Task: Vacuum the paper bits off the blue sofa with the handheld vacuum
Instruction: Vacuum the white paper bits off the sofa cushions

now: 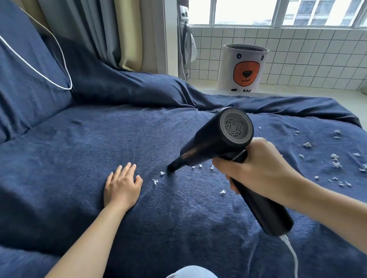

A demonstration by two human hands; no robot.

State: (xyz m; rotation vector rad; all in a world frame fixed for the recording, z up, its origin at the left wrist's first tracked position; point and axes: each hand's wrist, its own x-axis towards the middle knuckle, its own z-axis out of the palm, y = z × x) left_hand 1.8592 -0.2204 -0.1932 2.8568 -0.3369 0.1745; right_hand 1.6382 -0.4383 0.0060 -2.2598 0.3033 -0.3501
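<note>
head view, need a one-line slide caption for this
Right hand aims a black handheld vacuum at white paper bits on a navy fabric sofa; left hand rests flat beside them.

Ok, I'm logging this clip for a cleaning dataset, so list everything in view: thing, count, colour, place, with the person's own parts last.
sofa: one, dark blue, fills the frame's left and centre
paper bits: many, white, scattered on the seat, thickest at right, a few by the nozzle
handheld vacuum: one, black with grey rear vent, nozzle down at the seat
vacuum cable: one, white, trailing from the handle's base
basket: one, white with orange bear face, on the floor beyond the sofa
curtains: grey and beige, behind the sofa
tiled wall: white, under the windows
left hand: flat on the seat, fingers straight
right hand: grips the vacuum's handle
</note>
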